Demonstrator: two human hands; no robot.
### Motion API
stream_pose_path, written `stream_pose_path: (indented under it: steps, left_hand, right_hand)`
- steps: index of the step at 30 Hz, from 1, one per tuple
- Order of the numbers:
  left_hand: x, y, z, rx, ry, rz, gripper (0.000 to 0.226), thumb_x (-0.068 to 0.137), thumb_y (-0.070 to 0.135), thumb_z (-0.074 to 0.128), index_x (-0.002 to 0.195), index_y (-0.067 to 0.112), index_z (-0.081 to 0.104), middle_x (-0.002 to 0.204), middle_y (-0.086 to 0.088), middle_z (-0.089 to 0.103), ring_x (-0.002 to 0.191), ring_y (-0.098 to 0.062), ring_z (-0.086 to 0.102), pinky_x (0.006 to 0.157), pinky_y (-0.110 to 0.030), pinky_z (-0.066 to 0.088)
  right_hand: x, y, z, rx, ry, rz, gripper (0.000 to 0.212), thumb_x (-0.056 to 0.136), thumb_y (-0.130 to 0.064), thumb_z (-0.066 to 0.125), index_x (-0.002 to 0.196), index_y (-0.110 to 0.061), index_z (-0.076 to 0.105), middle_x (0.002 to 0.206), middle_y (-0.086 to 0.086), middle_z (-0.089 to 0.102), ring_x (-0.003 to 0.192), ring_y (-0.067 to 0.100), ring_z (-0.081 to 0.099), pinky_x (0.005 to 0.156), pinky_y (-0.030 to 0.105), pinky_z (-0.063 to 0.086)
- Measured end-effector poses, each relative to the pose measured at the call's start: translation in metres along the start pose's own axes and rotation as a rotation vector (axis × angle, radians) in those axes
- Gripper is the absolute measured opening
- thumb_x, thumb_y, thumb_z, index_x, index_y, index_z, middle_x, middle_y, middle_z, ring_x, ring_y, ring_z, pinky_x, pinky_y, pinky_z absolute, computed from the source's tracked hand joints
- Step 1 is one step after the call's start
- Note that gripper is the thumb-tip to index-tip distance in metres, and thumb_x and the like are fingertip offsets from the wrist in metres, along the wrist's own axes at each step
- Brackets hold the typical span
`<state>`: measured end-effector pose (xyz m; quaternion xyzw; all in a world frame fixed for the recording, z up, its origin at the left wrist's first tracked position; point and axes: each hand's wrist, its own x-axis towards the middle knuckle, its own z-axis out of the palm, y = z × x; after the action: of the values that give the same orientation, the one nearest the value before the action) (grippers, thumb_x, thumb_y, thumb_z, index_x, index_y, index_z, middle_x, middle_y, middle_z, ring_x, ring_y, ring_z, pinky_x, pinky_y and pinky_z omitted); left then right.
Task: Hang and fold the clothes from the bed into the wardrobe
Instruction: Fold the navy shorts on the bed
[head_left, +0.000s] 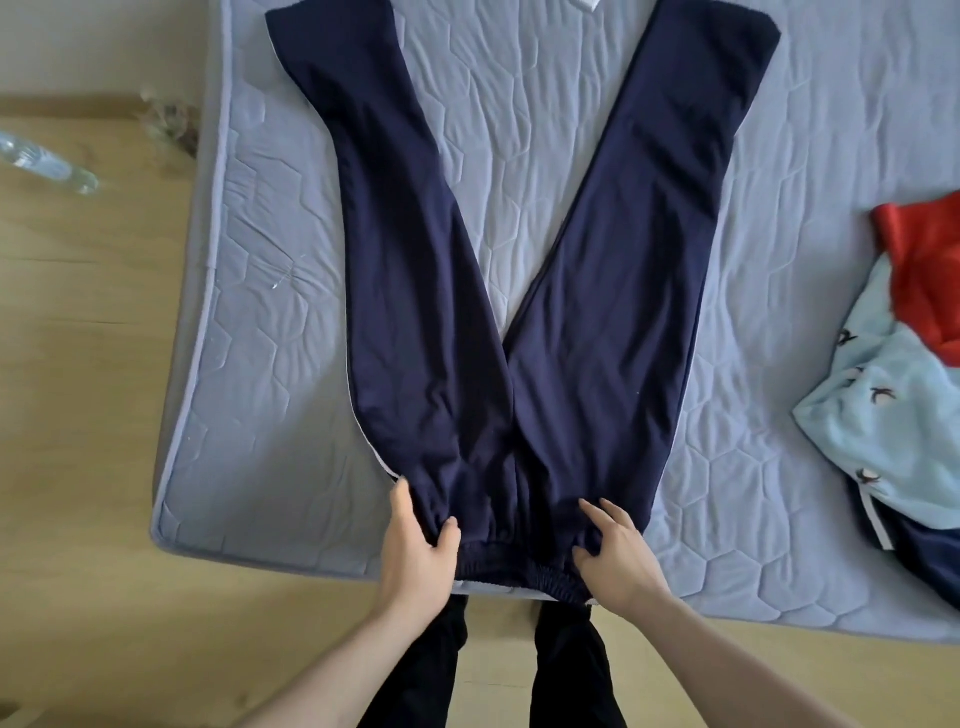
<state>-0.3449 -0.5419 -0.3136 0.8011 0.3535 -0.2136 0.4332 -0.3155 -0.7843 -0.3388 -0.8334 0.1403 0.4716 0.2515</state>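
You have the trousers (519, 291) spread flat on the bed (779, 218), legs splayed away from you, your left hand (415, 551) and right hand (618, 556) each pinching the waistband at the near edge, so next likely bring one leg over the other to start folding.

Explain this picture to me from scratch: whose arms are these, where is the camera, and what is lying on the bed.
There is no machine here. A person wears a wide-angle camera on the head, looking down at their own bare arms. They stand at the edge of a quilted mattress. Navy trousers lie flat on it, legs spread apart in a V. The left hand and the right hand each grip the elastic waistband at one end. At the right lies a heap of clothes: a red garment on a light blue patterned one. A plastic bottle lies on the wooden floor.
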Motion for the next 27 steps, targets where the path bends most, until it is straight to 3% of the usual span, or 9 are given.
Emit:
stream_pose_path:
  steps: [2,4,9,12,14,19,23,27]
  left_hand:
    - [-0.005,0.014,0.003,0.052,-0.033,0.061,0.078,0.097,0.027,0.067,0.16,0.019,0.023,0.152,0.007,0.046,0.138,-0.014,0.046,0.114,-0.034,0.04]
    - [-0.007,0.028,0.006,0.102,-0.053,0.168,0.081,0.096,0.033,0.068,0.161,0.023,0.021,0.159,0.012,0.039,0.144,-0.009,0.04,0.117,-0.032,0.036]
    - [-0.018,0.068,0.022,0.246,-0.167,0.437,0.077,0.097,0.035,0.064,0.161,0.032,0.023,0.158,0.025,0.032,0.136,0.007,0.04,0.106,-0.016,0.038]
    - [-0.028,0.089,0.042,0.392,-0.245,0.615,0.072,0.096,0.036,0.057,0.159,0.034,0.022,0.149,0.018,0.043,0.115,-0.01,0.058,0.091,-0.031,0.052]
    - [-0.032,0.101,0.057,0.504,-0.315,0.686,0.071,0.096,0.037,0.052,0.159,0.034,0.019,0.141,0.015,0.045,0.103,-0.017,0.062,0.082,-0.034,0.052]
    - [-0.033,0.119,0.098,0.679,-0.531,0.711,0.072,0.098,0.031,0.048,0.162,0.029,0.015,0.151,0.007,0.037,0.118,-0.022,0.057,0.091,-0.039,0.051]
    - [-0.03,0.114,0.128,0.869,-0.703,0.714,0.074,0.1,0.027,0.05,0.162,0.02,0.011,0.155,-0.003,0.033,0.124,-0.03,0.056,0.094,-0.045,0.051]
    - [-0.022,0.1,0.146,1.014,-0.847,0.63,0.08,0.096,0.03,0.06,0.16,0.018,0.013,0.152,-0.009,0.035,0.121,-0.036,0.059,0.093,-0.05,0.052]
  right_hand:
    - [-0.004,0.004,-0.009,0.047,0.027,0.013,0.067,0.095,-0.024,0.06,0.158,-0.027,0.036,0.168,0.0,0.025,0.148,0.02,0.037,0.116,0.03,0.036]
    - [-0.008,0.008,-0.019,0.094,0.055,0.017,0.067,0.096,-0.023,0.06,0.158,-0.025,0.037,0.167,0.0,0.027,0.15,0.018,0.034,0.117,0.028,0.031]
    - [-0.015,0.026,-0.048,0.18,0.117,0.019,0.063,0.097,-0.024,0.063,0.156,-0.028,0.041,0.161,-0.006,0.036,0.142,0.015,0.045,0.112,0.027,0.037]
    - [-0.013,0.038,-0.061,0.222,0.152,0.033,0.06,0.096,-0.029,0.064,0.153,-0.032,0.045,0.155,-0.007,0.044,0.133,0.015,0.052,0.106,0.032,0.045]
    - [-0.011,0.046,-0.068,0.267,0.179,0.047,0.056,0.097,-0.031,0.064,0.151,-0.03,0.048,0.151,-0.006,0.048,0.129,0.016,0.056,0.098,0.03,0.046]
    - [-0.003,0.067,-0.078,0.34,0.204,0.111,0.05,0.099,-0.021,0.059,0.149,-0.028,0.052,0.146,0.001,0.053,0.117,0.018,0.063,0.094,0.037,0.053]
    - [0.008,0.08,-0.078,0.365,0.213,0.151,0.046,0.098,-0.019,0.055,0.143,-0.03,0.056,0.129,0.002,0.065,0.076,0.009,0.063,0.069,0.027,0.047]
    - [0.019,0.085,-0.072,0.402,0.214,0.155,0.044,0.1,-0.015,0.051,0.141,-0.028,0.058,0.134,0.004,0.062,0.066,0.008,0.055,0.064,0.023,0.044]
